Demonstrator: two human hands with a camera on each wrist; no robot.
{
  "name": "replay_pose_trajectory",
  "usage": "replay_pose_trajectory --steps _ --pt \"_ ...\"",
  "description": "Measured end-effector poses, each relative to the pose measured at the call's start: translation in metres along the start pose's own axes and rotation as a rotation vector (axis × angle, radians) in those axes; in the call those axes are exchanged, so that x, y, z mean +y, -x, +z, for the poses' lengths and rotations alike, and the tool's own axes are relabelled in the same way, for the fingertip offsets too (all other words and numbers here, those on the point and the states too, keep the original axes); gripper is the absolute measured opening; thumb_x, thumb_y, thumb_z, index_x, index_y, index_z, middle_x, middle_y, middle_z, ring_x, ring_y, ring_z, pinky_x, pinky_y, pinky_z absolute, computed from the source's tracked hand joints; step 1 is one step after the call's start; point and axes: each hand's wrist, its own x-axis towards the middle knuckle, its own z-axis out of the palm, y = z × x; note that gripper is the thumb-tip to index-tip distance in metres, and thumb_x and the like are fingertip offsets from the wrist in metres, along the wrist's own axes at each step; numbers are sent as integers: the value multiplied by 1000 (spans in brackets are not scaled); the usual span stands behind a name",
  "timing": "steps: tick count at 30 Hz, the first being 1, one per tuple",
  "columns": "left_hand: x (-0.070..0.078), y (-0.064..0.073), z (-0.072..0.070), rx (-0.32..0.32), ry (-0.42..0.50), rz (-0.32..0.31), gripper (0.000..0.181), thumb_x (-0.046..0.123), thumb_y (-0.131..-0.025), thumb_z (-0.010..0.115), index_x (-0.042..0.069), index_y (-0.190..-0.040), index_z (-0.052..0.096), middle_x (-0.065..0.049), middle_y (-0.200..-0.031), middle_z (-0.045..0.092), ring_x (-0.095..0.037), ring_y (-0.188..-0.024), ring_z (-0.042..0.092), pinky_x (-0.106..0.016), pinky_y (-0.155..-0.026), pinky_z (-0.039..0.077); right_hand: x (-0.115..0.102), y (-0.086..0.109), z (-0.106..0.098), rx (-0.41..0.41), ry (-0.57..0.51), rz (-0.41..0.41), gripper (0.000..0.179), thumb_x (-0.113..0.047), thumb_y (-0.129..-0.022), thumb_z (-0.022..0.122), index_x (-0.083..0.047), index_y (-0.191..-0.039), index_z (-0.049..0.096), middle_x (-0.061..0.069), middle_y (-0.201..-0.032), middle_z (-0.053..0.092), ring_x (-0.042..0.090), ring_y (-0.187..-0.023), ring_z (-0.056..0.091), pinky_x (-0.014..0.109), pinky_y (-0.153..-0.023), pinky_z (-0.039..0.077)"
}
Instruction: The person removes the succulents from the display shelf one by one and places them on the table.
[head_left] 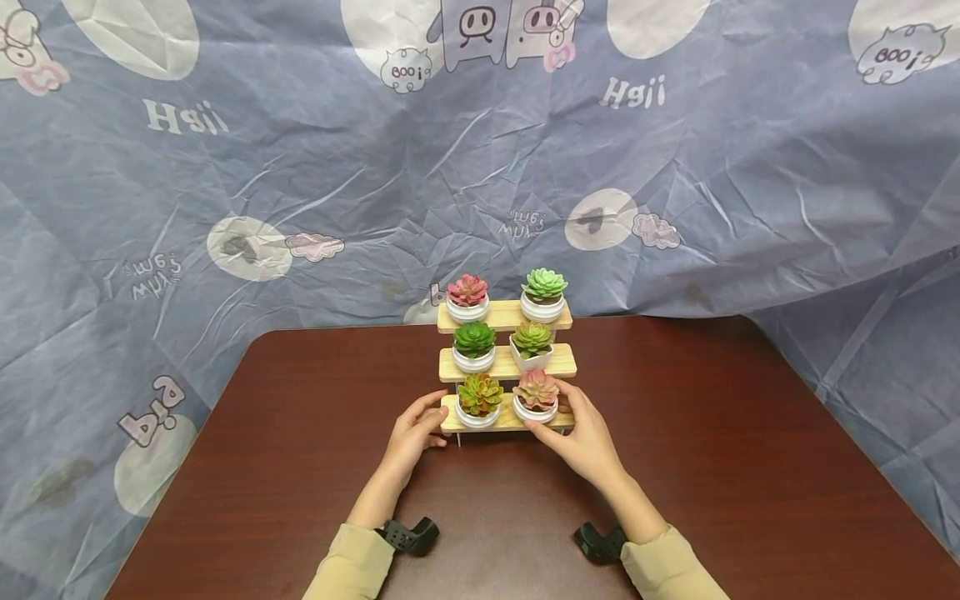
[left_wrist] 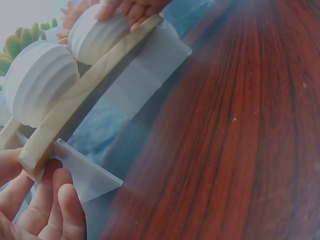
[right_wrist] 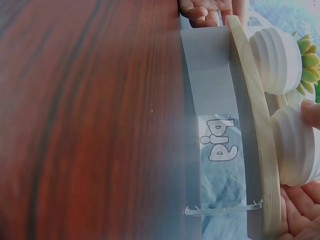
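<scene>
A three-tier wooden shelf stand (head_left: 505,314) with clear supports bears small potted succulents in white pots, two per tier. My left hand (head_left: 412,432) is at the left end of the lowest board (left_wrist: 85,92), its fingers curled about that end and partly under it. At the right end, my right hand (head_left: 588,435) holds the pot of the pink succulent (head_left: 537,388), thumb on the front and fingers round the far side. That pot stands on or just at the lowest board. Beside it sits the yellow-green succulent (head_left: 480,395).
Dark green (head_left: 475,338) and light green (head_left: 533,338) succulents occupy the middle tier; red (head_left: 467,289) and mint-green (head_left: 544,284) ones the top. The brown wooden table (head_left: 322,400) ends against a blue printed cloth (head_left: 420,192). A black camera band (head_left: 411,537) is on each wrist.
</scene>
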Motion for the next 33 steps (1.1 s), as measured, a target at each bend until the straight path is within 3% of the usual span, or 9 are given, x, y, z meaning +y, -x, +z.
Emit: replay_pose_trajectory --steps 9,18,21,28,33 --pt "5 0 0 -11 27 -43 43 18 -94 59 6 -135 50 -3 -93 62 -15 -75 57 -28 -63 52 -3 1 0 34 -28 -44 63 -31 -66 86 -13 -120 60 -2 -114 59 13 -99 58 40 -86 46" --pt "28 13 5 -37 8 -49 42 11 -96 54 0 -136 46 -2 -93 62 -15 -76 57 -38 -70 52 -11 4 -1 10 -71 -61 61 -27 -65 87 -17 -118 60 -8 -110 59 12 -95 59 37 -81 49" --pt "25 11 4 -35 12 -41 42 11 -95 55 0 -135 47 -2 -93 62 -15 -76 57 -38 -70 52 -15 4 -2 1 -90 -81 61 -24 -64 87 -17 -118 60 -9 -109 59 13 -94 59 38 -80 49" --pt "3 1 0 -10 20 -37 43 18 -94 58 6 -135 49 -2 -93 62 -15 -76 58 -31 -65 52 -20 6 -3 -33 -106 -113 61 -24 -64 87 -17 -118 59 -9 -105 59 12 -94 58 39 -78 51" --pt "1 1 -1 -18 19 -26 45 19 -95 58 5 -136 48 -3 -94 61 -16 -75 58 -29 -63 52 -23 7 -3 -68 -151 -131 62 -18 -65 87 -16 -119 58 -6 -103 61 16 -92 60 40 -77 53"
